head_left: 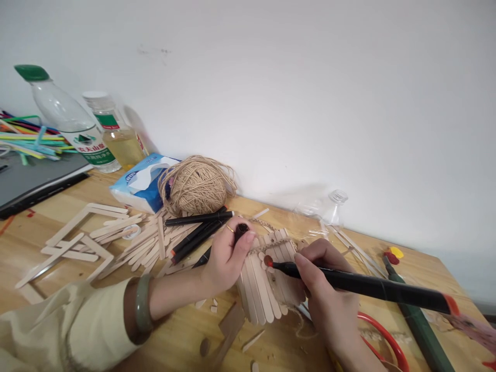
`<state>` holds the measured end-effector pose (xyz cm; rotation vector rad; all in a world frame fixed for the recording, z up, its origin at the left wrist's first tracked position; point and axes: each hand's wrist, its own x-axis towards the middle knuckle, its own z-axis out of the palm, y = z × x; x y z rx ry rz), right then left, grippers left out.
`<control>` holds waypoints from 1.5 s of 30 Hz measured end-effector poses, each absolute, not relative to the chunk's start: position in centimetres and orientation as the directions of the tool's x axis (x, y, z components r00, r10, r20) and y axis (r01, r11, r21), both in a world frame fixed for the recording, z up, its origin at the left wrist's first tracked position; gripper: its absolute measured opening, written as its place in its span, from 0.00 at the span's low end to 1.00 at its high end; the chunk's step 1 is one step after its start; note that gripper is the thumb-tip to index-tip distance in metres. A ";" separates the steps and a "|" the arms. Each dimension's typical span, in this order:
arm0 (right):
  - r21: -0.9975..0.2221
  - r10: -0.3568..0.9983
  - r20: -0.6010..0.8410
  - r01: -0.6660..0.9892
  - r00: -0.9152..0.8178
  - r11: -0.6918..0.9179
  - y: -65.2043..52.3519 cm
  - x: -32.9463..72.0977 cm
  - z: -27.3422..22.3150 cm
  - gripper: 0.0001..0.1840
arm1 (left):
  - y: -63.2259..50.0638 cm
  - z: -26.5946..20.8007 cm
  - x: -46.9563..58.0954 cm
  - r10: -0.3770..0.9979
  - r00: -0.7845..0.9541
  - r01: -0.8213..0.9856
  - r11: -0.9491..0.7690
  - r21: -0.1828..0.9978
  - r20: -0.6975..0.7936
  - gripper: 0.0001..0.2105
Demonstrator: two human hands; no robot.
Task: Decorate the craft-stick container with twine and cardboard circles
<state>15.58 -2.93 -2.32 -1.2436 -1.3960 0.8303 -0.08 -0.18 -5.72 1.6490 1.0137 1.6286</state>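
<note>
My right hand grips a black marker with an orange-red end. The marker's red tip meets a small round spot, coloured reddish brown, on a craft-stick piece. That piece is made of pale wooden sticks side by side, with twine running across it. Closed on its upper left edge is my left hand. A dark, round-ended object, perhaps a marker cap, sits between that hand's thumb and fingers. My left fingertips are partly hidden.
Behind my left hand lie several black markers, loose craft sticks and a twine ball. A tissue pack and two bottles stand farther left. Red-handled scissors and a dark green tool lie at right.
</note>
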 end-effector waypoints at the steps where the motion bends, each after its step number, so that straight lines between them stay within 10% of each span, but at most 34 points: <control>1: -0.948 0.966 0.243 0.233 0.087 0.218 -2.9 15.6 -2.3 0.15 | -0.2 -5.7 -0.1 0.844 -0.047 0.104 -0.528 0.843 0.534 0.08; 45: -0.949 0.963 0.259 0.200 0.068 0.242 -3.1 15.7 -2.4 0.15 | -0.2 -5.9 -0.1 0.826 -0.034 0.090 -0.558 0.825 0.562 0.07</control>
